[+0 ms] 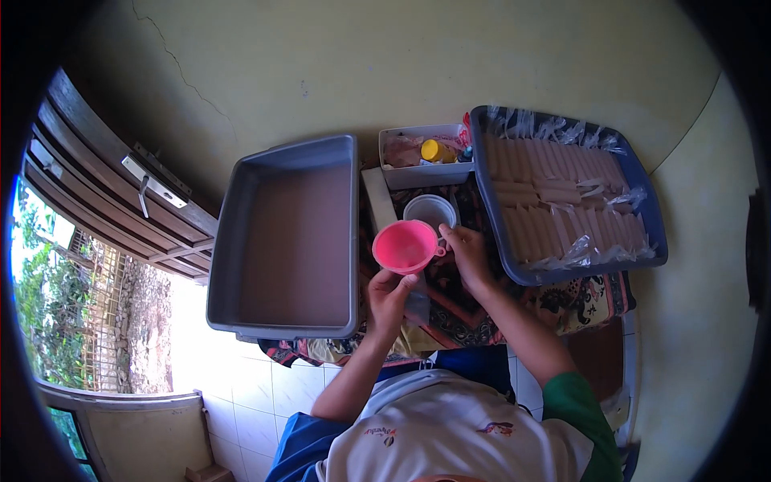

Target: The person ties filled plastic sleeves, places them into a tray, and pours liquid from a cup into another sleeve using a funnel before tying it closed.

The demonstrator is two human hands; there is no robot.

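"Where's the pink funnel (pixel 404 247)?"
"At the tub's (pixel 431 202) 7 o'clock; left hand (pixel 387 305) pinches it underneath. Right hand's (pixel 469 251) grip, beside its loop (pixel 440 251), is unclear."
"Tip?"
"Support it low, rim level, 1 thumb bracing."

The left hand (pixel 387 301) is holding a pink funnel (pixel 404 246) from below, while the right hand (pixel 466 251) is gripping a small piece beside the funnel's looped tab. A round white tub (pixel 431 210) is sitting just beyond the funnel. A gray basin (pixel 299 241) of brownish-pink contents is standing to the left; a blue tray (pixel 660 253) is holding rows of filled plastic packets (pixel 554 169) to the right. A white box (pixel 426 175) is containing a yellow-lidded jar (pixel 434 150).
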